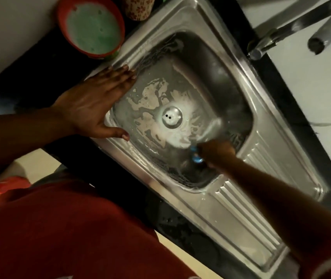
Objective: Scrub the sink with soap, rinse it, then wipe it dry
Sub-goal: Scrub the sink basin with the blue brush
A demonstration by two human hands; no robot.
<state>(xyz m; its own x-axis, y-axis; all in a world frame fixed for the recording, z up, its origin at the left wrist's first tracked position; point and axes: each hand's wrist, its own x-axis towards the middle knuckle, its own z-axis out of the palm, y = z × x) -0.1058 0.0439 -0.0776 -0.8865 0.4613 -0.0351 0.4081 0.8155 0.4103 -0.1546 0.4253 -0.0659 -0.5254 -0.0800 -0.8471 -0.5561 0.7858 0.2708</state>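
Observation:
A steel sink (211, 33) fills the middle of the view, with soap foam smeared over its wet basin floor around the drain (172, 117). My left hand (92, 105) lies flat with straight fingers on the sink's left rim. Inside the basin at its lower right wall, my right hand (217, 153) is blurred and grips a small blue scrubber (195, 156), mostly hidden by the fingers. A steel tap (277, 35) reaches in from the upper right.
A red tub of green soap (92, 27) stands on the dark counter at the upper left, beside a patterned cup (138, 7). The ribbed drainboard (257, 214) runs to the lower right. White tiled wall lies on the right.

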